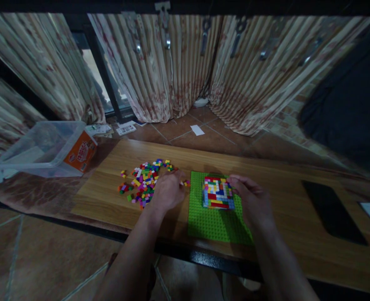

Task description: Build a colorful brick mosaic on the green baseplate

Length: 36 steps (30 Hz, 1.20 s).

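Left hand: hovering at three o'clock of loose bricks, grip indiscernible. Right hand: apparently touching brick block at two o'clock, hold indiscernible; block sitting on green baseplate. Step: seemingly selecting bricks; next move probably calling for stud alignment.

two bare, tapering forearms

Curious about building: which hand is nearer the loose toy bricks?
Left: the left hand is at the right edge of the loose bricks; the right hand is farther, at the brick block.
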Each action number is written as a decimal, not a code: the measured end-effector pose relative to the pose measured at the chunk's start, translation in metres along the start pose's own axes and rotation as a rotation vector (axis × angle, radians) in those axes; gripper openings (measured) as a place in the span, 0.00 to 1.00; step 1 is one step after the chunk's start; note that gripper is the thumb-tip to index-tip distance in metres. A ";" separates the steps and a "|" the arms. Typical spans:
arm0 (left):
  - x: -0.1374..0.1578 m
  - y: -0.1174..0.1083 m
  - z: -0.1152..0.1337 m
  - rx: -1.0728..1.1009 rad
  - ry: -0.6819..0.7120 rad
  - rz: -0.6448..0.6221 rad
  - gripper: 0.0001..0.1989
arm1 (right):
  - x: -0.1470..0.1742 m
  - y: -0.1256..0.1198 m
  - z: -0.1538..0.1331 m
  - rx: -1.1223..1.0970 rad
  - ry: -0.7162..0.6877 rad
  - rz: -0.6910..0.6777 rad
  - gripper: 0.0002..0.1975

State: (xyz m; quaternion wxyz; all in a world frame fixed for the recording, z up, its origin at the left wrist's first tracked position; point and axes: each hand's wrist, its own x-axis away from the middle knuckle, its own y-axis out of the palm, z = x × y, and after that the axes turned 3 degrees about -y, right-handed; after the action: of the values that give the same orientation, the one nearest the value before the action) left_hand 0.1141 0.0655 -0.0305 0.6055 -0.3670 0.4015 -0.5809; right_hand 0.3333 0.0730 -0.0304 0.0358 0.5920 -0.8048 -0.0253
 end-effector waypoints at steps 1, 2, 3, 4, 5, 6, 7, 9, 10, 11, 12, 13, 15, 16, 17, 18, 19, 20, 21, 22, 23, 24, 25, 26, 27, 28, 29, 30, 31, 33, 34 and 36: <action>0.000 0.001 0.000 -0.025 -0.002 0.020 0.18 | 0.000 0.000 0.000 0.003 -0.001 0.004 0.10; -0.001 0.001 0.000 -0.051 -0.007 0.038 0.18 | 0.000 0.000 -0.001 0.008 -0.005 0.007 0.10; -0.001 0.002 0.001 -0.077 -0.015 0.047 0.16 | 0.000 0.001 -0.001 0.012 -0.008 0.008 0.10; -0.001 0.002 0.001 -0.100 -0.024 0.050 0.15 | 0.000 0.001 -0.002 0.015 -0.010 0.010 0.10; -0.001 0.002 0.002 -0.118 -0.032 0.045 0.13 | 0.001 0.001 -0.002 0.016 -0.011 0.012 0.10; -0.001 0.001 0.002 -0.132 -0.038 0.038 0.12 | 0.001 0.001 -0.003 0.016 -0.011 0.012 0.10; -0.002 0.001 0.002 -0.137 -0.041 0.032 0.11 | 0.001 0.002 -0.003 0.015 -0.012 0.011 0.09; -0.002 0.000 0.002 -0.116 -0.034 0.039 0.11 | 0.000 0.002 -0.003 0.004 -0.010 0.009 0.09; -0.002 -0.001 0.002 -0.083 -0.025 0.052 0.11 | 0.000 0.002 -0.004 -0.003 -0.008 0.007 0.09; -0.003 -0.001 0.001 -0.030 -0.016 0.065 0.11 | 0.000 0.002 -0.004 -0.006 -0.008 0.008 0.09; -0.003 -0.002 0.001 0.050 -0.007 0.075 0.11 | 0.001 0.002 -0.005 0.002 -0.012 0.009 0.09; -0.004 -0.002 0.002 0.157 0.003 0.075 0.11 | 0.001 0.003 -0.005 0.026 -0.025 0.010 0.09; -0.004 -0.002 0.006 0.440 0.020 0.046 0.11 | 0.004 0.004 -0.008 0.122 -0.085 -0.004 0.09; -0.004 -0.002 0.009 0.597 0.023 0.022 0.11 | 0.006 0.004 -0.009 0.184 -0.131 -0.025 0.09; -0.003 -0.002 0.014 0.746 0.022 -0.003 0.11 | 0.008 0.005 -0.011 0.245 -0.185 -0.057 0.09; -0.002 -0.002 0.020 0.882 0.015 -0.027 0.11 | 0.011 0.006 -0.013 0.297 -0.242 -0.100 0.10; -0.001 -0.001 0.026 0.999 0.000 -0.050 0.11 | 0.014 0.007 -0.016 0.337 -0.296 -0.144 0.10; 0.001 0.000 0.032 1.097 -0.021 -0.069 0.11 | 0.017 0.009 -0.018 0.364 -0.339 -0.186 0.10; 0.002 0.002 0.038 1.183 -0.045 -0.090 0.12 | 0.020 0.010 -0.019 0.380 -0.371 -0.221 0.11; 0.004 0.003 0.044 1.257 -0.070 -0.110 0.12 | 0.023 0.012 -0.021 0.389 -0.391 -0.251 0.11; 0.005 0.006 0.049 1.326 -0.094 -0.122 0.12 | 0.025 0.013 -0.022 0.392 -0.401 -0.277 0.10; 0.006 0.008 0.053 1.387 -0.112 -0.130 0.12 | 0.026 0.014 -0.022 0.390 -0.404 -0.293 0.10; 0.007 0.011 0.056 1.437 -0.125 -0.132 0.11 | 0.027 0.015 -0.021 0.382 -0.401 -0.297 0.10; 0.007 0.013 0.058 1.477 -0.132 -0.129 0.11 | 0.027 0.016 -0.020 0.368 -0.395 -0.293 0.09; 0.007 0.015 0.060 1.508 -0.132 -0.125 0.11 | 0.027 0.017 -0.019 0.349 -0.385 -0.278 0.09; 0.007 0.016 0.061 1.528 -0.128 -0.122 0.10 | 0.027 0.017 -0.017 0.327 -0.370 -0.251 0.09; 0.006 0.017 0.062 1.540 -0.122 -0.122 0.09 | 0.027 0.017 -0.016 0.305 -0.352 -0.223 0.08; 0.006 0.018 0.063 1.546 -0.114 -0.121 0.09 | 0.027 0.017 -0.015 0.285 -0.334 -0.197 0.08; 0.005 0.018 0.064 1.550 -0.107 -0.119 0.08 | 0.026 0.017 -0.014 0.269 -0.318 -0.177 0.09; 0.005 0.018 0.065 1.553 -0.092 -0.119 0.08 | 0.026 0.017 -0.013 0.247 -0.297 -0.155 0.09; 0.005 0.018 0.066 1.553 -0.088 -0.121 0.08 | 0.026 0.017 -0.013 0.242 -0.295 -0.157 0.08; 0.005 0.018 0.066 1.549 -0.085 -0.124 0.08 | 0.025 0.016 -0.013 0.233 -0.294 -0.170 0.08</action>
State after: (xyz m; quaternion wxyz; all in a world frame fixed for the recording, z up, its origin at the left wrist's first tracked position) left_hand 0.1821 0.0596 -0.0205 0.6707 0.1168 -0.1637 -0.7140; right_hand 0.3113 0.0536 -0.0155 -0.1533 0.6477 -0.7460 -0.0211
